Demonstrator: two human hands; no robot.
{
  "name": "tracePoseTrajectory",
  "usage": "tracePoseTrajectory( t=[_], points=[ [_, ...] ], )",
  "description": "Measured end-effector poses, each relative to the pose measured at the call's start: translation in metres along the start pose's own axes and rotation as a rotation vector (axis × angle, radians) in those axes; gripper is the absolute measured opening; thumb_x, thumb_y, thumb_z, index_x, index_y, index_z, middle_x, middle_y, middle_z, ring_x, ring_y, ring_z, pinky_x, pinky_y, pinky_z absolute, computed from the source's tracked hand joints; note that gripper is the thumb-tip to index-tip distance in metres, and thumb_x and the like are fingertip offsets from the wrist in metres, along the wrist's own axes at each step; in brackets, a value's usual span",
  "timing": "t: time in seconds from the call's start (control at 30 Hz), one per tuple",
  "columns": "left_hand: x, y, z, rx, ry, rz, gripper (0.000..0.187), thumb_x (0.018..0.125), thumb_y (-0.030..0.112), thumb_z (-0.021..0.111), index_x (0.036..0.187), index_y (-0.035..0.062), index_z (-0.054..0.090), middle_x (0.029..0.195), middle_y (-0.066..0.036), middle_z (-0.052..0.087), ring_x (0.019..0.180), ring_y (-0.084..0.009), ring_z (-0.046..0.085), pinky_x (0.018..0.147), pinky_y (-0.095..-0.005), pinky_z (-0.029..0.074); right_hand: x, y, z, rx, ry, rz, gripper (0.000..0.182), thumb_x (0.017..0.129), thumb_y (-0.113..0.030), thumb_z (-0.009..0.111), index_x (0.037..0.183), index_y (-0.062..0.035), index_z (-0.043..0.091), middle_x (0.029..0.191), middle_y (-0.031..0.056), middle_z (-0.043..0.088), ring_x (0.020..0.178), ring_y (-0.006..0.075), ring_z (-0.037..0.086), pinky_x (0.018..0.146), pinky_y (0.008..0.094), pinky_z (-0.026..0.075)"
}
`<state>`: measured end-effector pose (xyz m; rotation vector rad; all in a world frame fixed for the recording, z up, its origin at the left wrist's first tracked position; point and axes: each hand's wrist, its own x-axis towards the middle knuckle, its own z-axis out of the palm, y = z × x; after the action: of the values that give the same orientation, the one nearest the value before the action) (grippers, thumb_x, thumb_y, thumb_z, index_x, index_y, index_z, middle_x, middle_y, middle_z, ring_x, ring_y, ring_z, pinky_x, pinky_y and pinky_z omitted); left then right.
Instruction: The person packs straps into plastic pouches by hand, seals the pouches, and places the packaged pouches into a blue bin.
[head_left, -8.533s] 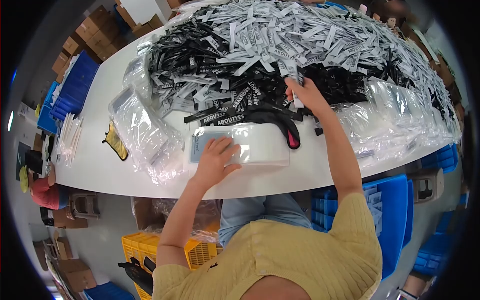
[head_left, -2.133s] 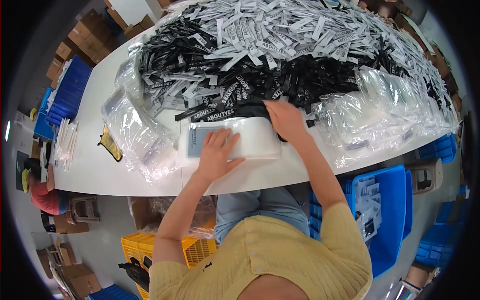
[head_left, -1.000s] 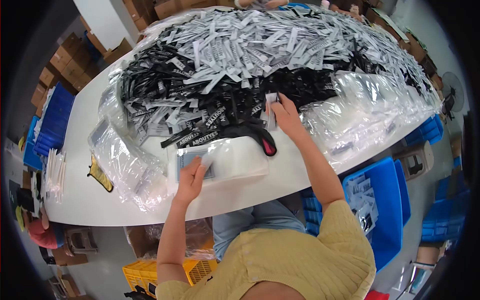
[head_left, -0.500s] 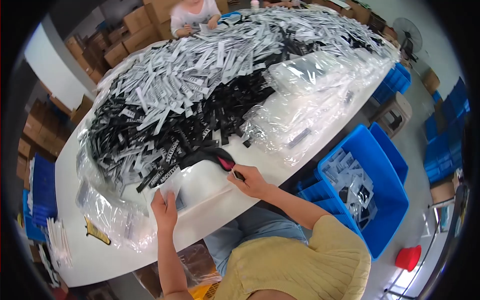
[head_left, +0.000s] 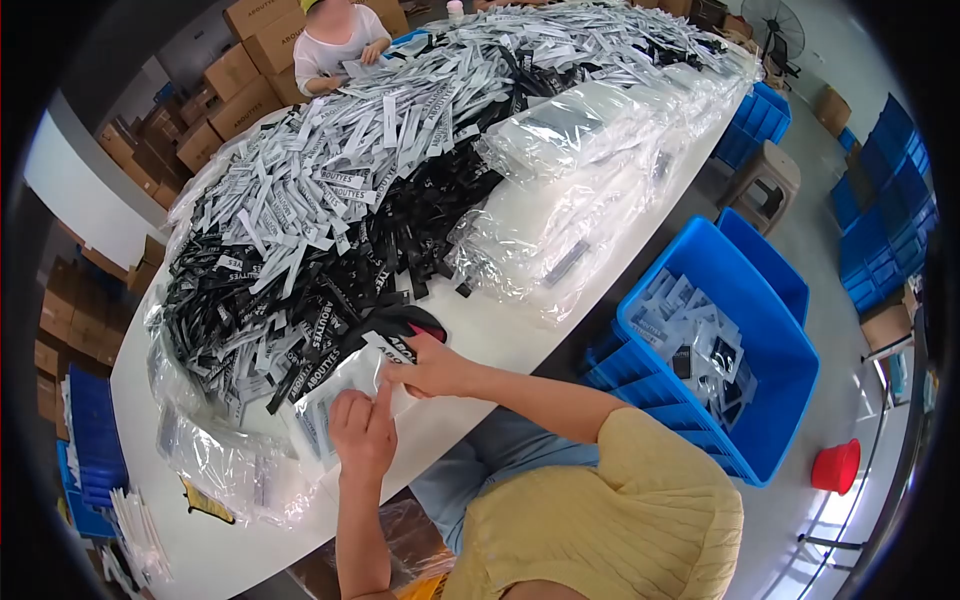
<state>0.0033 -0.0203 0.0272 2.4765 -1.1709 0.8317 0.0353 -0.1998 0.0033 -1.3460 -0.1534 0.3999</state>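
My left hand (head_left: 363, 437), fingers curled, pinches the edge of a clear plastic bag (head_left: 352, 380) at the table's near edge. Its fingertips are close against my right hand (head_left: 432, 370). That hand is closed on a black-and-white printed strip (head_left: 388, 347), held over the bag's upper right corner. Just beyond lies a black item with a pink inside (head_left: 422, 322), whose kind I cannot make out. A heap of black strips (head_left: 330, 285) and white printed strips (head_left: 340, 185) spreads beyond my hands.
Clear plastic bags (head_left: 560, 215) lie to the right of the heap. A blue bin (head_left: 775, 375) on the floor at right holds filled clear packets (head_left: 700, 345). Across the white table (head_left: 250, 545), a person (head_left: 335, 45) handles strips. Cardboard boxes (head_left: 245, 110) are stacked behind.
My right hand has moved left to the bag and now holds a printed strip. My left hand has shifted slightly right and down. The view has also shifted.
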Motion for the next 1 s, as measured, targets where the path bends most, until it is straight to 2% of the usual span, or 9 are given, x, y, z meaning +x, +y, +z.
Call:
tracePoseTrajectory(
  t=[0.1, 0.23, 0.27, 0.37, 0.4, 0.6, 0.8, 0.93, 1.0],
  points=[
    [0.000, 0.013, -0.007, -0.195, 0.013, -0.278, 0.036, 0.068, -0.004, 0.061, 0.105, -0.0014, 0.061, 0.081, -0.010, 0.055, 0.077, -0.0249, 0.056, 0.069, -0.0363, 0.045, 0.001, -0.011, 0.000, -0.177, -0.014, -0.044, 0.026, 0.080, -0.027, 0.062, 0.076, -0.0005, 0.060, 0.061, 0.0074, 0.059, 0.053, 0.0152, 0.057, 0.049, 0.0295, 0.043],
    [-0.018, 0.003, -0.002, -0.924, 0.036, -0.902, 0.021, 0.078, 0.000, 0.062, 0.099, -0.0028, 0.061, 0.085, -0.006, 0.062, 0.076, -0.0165, 0.060, 0.069, -0.0292, 0.048, 0.007, -0.003, 0.013, -0.681, 0.021, -0.588, 0.022, 0.077, -0.025, 0.064, 0.081, -0.0034, 0.063, 0.069, 0.0117, 0.063, 0.063, 0.0286, 0.060, 0.057, 0.0353, 0.046],
    [-0.020, 0.000, 0.003, -0.913, 0.098, -0.889, 0.018, 0.084, 0.006, 0.064, 0.098, -0.0039, 0.060, 0.086, -0.003, 0.063, 0.070, -0.0064, 0.057, 0.064, -0.0202, 0.048, 0.004, -0.003, 0.023, -0.766, -0.008, -0.641, 0.022, 0.076, -0.025, 0.065, 0.083, -0.0043, 0.064, 0.071, 0.0123, 0.063, 0.066, 0.0311, 0.060, 0.060, 0.0370, 0.046],
    [-0.024, -0.007, 0.000, -1.294, 0.272, -1.039, 0.017, 0.083, 0.003, 0.061, 0.099, -0.0044, 0.060, 0.088, -0.005, 0.065, 0.073, -0.0084, 0.061, 0.067, -0.0204, 0.049, 0.001, -0.008, 0.029, -0.706, -0.070, -0.690, 0.025, 0.072, -0.022, 0.066, 0.094, -0.0084, 0.063, 0.077, 0.0112, 0.063, 0.073, 0.0323, 0.061, 0.063, 0.0419, 0.047],
    [-0.021, -0.006, -0.004, -1.439, 0.313, -1.048, 0.016, 0.084, 0.001, 0.058, 0.098, -0.0041, 0.061, 0.086, -0.005, 0.065, 0.075, -0.0076, 0.060, 0.067, -0.0201, 0.048, 0.001, -0.009, 0.026, -0.614, -0.096, -0.666, 0.027, 0.072, -0.021, 0.066, 0.095, -0.0092, 0.062, 0.078, 0.0107, 0.062, 0.073, 0.0322, 0.061, 0.063, 0.0427, 0.047],
    [-0.023, -0.020, 0.011, -0.700, 0.161, -0.664, 0.014, 0.078, -0.002, 0.058, 0.091, -0.0032, 0.065, 0.082, -0.006, 0.066, 0.071, -0.0097, 0.059, 0.063, -0.0234, 0.047, 0.001, -0.010, 0.031, -0.881, -0.036, -0.637, 0.023, 0.071, -0.018, 0.064, 0.091, -0.0068, 0.059, 0.080, 0.0103, 0.061, 0.074, 0.0326, 0.061, 0.062, 0.0440, 0.047],
    [-0.006, -0.036, 0.004, -0.375, 0.204, -0.485, 0.017, 0.072, 0.003, 0.063, 0.088, -0.0013, 0.065, 0.070, -0.004, 0.059, 0.068, -0.0073, 0.053, 0.059, -0.0209, 0.042, -0.009, -0.008, 0.041, -0.902, -0.014, -0.719, 0.020, 0.070, -0.018, 0.065, 0.079, -0.0049, 0.052, 0.075, 0.0112, 0.057, 0.071, 0.0325, 0.060, 0.061, 0.0448, 0.047],
    [0.006, -0.041, -0.001, -0.631, 0.070, -0.728, 0.032, 0.068, 0.007, 0.069, 0.099, 0.0009, 0.065, 0.070, -0.002, 0.058, 0.064, -0.0090, 0.051, 0.057, -0.0220, 0.042, -0.005, -0.009, 0.040, -0.833, 0.072, -0.769, 0.023, 0.068, -0.019, 0.066, 0.080, -0.0057, 0.052, 0.075, 0.0110, 0.057, 0.070, 0.0322, 0.059, 0.059, 0.0432, 0.047],
    [0.011, -0.032, -0.002, -0.468, 0.066, -0.514, 0.038, 0.068, 0.002, 0.064, 0.106, 0.0010, 0.063, 0.064, -0.004, 0.053, 0.055, -0.0114, 0.045, 0.052, -0.0262, 0.039, 0.000, -0.005, 0.039, -0.837, 0.141, -0.843, 0.025, 0.066, -0.020, 0.067, 0.081, -0.0072, 0.053, 0.074, 0.0099, 0.056, 0.069, 0.0317, 0.059, 0.057, 0.0418, 0.047]
  ],
)
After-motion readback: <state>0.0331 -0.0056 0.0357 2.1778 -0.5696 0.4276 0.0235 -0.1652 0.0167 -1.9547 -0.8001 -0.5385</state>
